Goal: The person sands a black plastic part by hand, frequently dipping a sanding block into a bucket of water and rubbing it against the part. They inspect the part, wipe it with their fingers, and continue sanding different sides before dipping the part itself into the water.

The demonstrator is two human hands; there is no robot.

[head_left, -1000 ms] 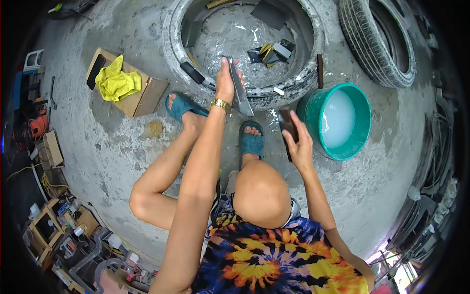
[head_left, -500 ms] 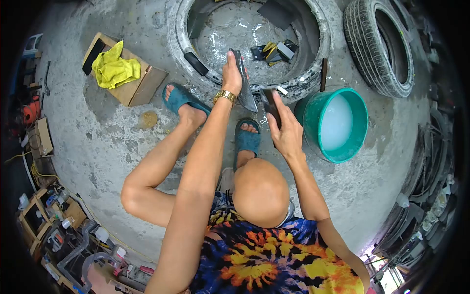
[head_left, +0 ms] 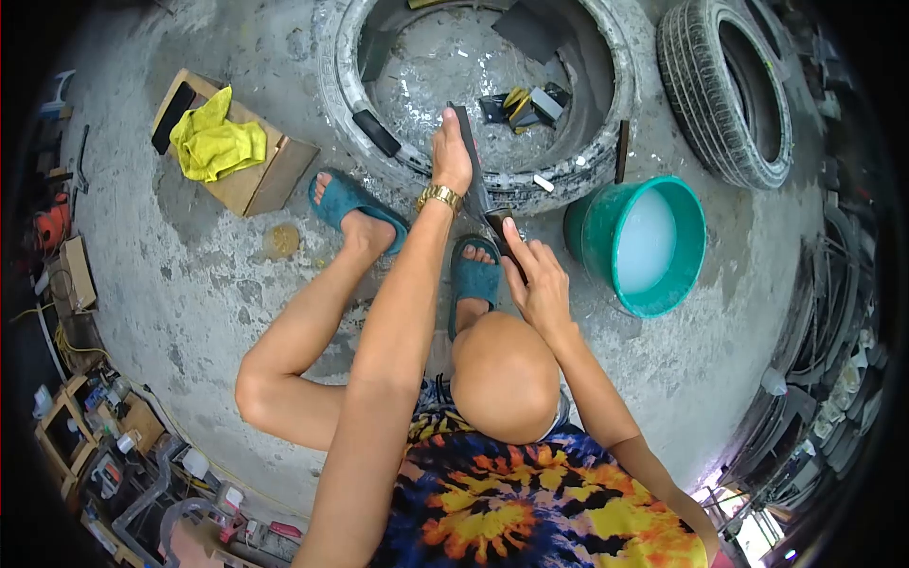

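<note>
My left hand (head_left: 452, 156), with a gold watch on the wrist, is closed around a long dark flat piece (head_left: 471, 151); its narrow lower end points down toward my feet. My right hand (head_left: 540, 289) grips a dark bar (head_left: 499, 225) with its thumb along the top. The bar's upper end meets the lower end of the flat piece in this view. Both hands are held over my sandalled feet, in front of a tire (head_left: 606, 180) lying flat. Fingers on the far side of each piece are hidden.
A green bucket (head_left: 704, 237) of cloudy water stands at the right, near an upright tire (head_left: 677, 90). Dark pieces (head_left: 544, 104) lie inside the flat tire. A yellow cloth (head_left: 218, 142) rests on a wooden box (head_left: 284, 170) at the left. Clutter lines both sides.
My right hand has moved down and left with the dark bar, whose end now overlaps the lower end of the flat piece. My left hand has shifted slightly, turning the flat piece more edge-on.
</note>
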